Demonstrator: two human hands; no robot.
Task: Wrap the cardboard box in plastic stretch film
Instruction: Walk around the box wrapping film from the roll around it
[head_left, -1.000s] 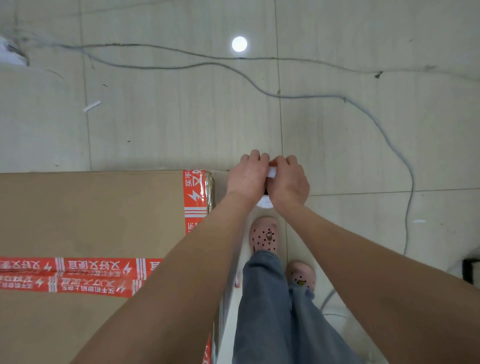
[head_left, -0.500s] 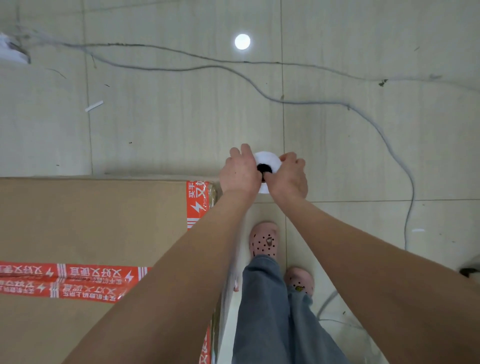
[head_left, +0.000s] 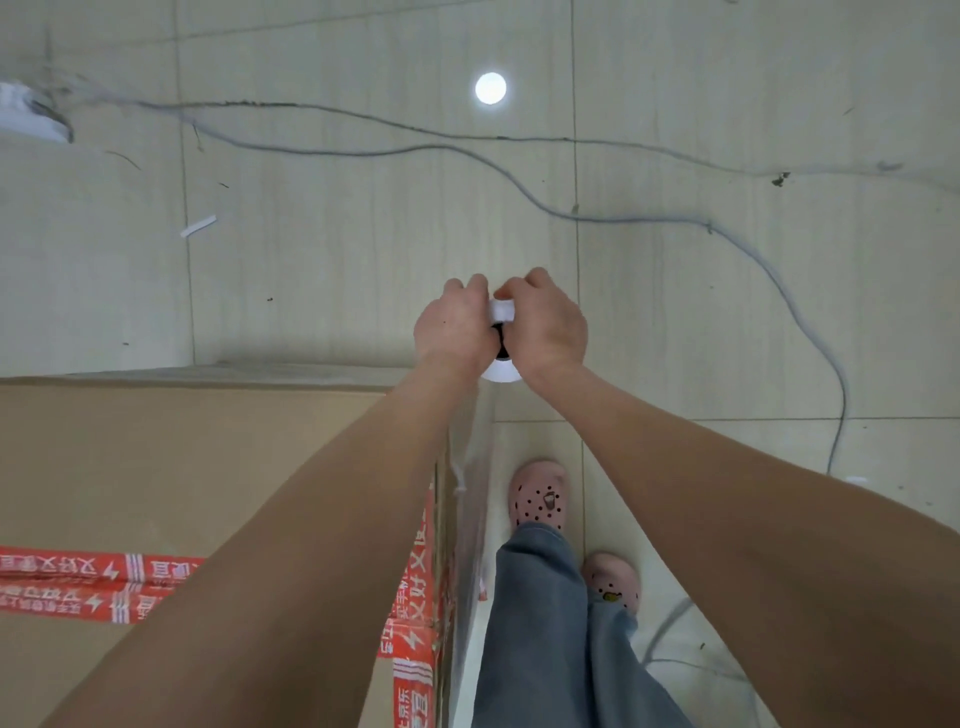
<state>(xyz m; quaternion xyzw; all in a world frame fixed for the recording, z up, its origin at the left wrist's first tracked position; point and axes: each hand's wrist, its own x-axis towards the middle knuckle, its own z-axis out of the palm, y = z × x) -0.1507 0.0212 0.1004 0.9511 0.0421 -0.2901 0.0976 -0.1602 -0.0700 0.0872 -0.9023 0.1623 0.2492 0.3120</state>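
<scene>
While left hand and right hand clutch the film roll, cables cross pale floor tiles beyond the cardboard box.

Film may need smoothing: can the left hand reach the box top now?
Probably yes, once it lets go: the left hand grips the roll just past the box corner, its forearm above the top, nothing between.

Arms stretched forward, left hand and right hand grip the film roll together.
</scene>
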